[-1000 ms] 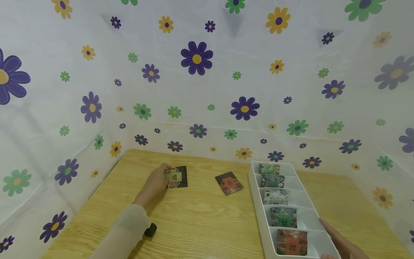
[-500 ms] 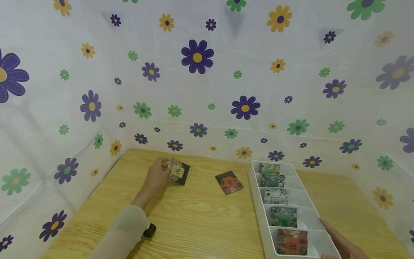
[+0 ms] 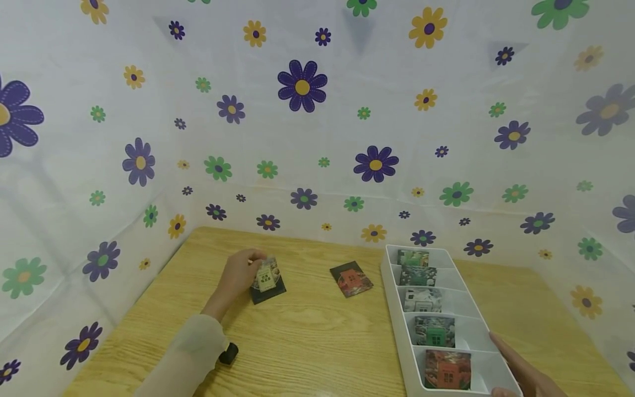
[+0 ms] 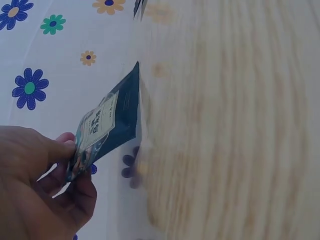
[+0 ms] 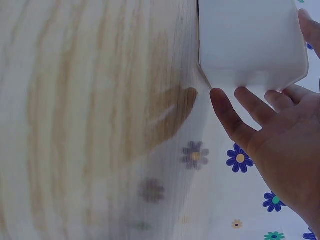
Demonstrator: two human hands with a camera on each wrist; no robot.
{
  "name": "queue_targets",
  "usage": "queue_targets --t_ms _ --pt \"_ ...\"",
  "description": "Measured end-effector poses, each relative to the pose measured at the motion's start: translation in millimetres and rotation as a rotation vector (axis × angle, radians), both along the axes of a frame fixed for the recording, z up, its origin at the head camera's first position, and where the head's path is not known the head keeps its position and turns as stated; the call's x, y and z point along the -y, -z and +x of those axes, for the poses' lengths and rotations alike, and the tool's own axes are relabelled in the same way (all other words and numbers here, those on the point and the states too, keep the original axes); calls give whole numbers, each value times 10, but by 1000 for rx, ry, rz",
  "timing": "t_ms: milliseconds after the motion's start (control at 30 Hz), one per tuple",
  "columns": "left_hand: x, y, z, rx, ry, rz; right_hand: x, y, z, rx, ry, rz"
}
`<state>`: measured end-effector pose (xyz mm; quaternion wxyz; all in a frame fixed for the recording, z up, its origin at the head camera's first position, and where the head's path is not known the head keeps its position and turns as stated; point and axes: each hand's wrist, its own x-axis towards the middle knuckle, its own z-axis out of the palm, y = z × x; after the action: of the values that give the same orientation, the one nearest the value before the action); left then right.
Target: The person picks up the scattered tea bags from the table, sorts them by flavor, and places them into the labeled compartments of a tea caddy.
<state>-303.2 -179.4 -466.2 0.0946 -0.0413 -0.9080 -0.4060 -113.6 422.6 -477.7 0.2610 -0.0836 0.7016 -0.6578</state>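
Between thumb and fingers, my left hand (image 3: 237, 278) pinches a flat square sachet (image 3: 268, 278) with a dark bottom band and a pale yellow label. The left wrist view has the sachet (image 4: 107, 120) tilted, its dark edge close to the wooden table; whether it touches is unclear. My right hand (image 3: 526, 366) rests against the near right corner of a long white compartment tray (image 3: 399, 336). In the right wrist view its fairly straight fingers (image 5: 232, 117) touch the tray wall (image 5: 252, 45), with the thumb at an adjacent side. Each tray compartment holds upright sachets, the nearest red (image 3: 448, 370).
A dark sachet with a red label (image 3: 351, 279) lies on the table (image 3: 307, 342) between my left hand and the tray. Flower-printed white sheeting (image 3: 297, 138) rises behind and beside the table. A small black object (image 3: 229, 353) sits at my left sleeve.
The sachet in my left hand has turned, its dark end swinging from the right toward me. My right hand, the tray and the red-labelled sachet have stayed put.
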Motion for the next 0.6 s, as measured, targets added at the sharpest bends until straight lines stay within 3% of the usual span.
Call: queue_targets --t_ms 200,467,600 --pt "43 26 -21 85 16 -43 -1 -3 7 -6 2 17" --pt "81 19 -27 284 181 113 28 -2 31 23 48 32" --pt "60 2 -8 297 209 131 30 0 31 29 56 50"
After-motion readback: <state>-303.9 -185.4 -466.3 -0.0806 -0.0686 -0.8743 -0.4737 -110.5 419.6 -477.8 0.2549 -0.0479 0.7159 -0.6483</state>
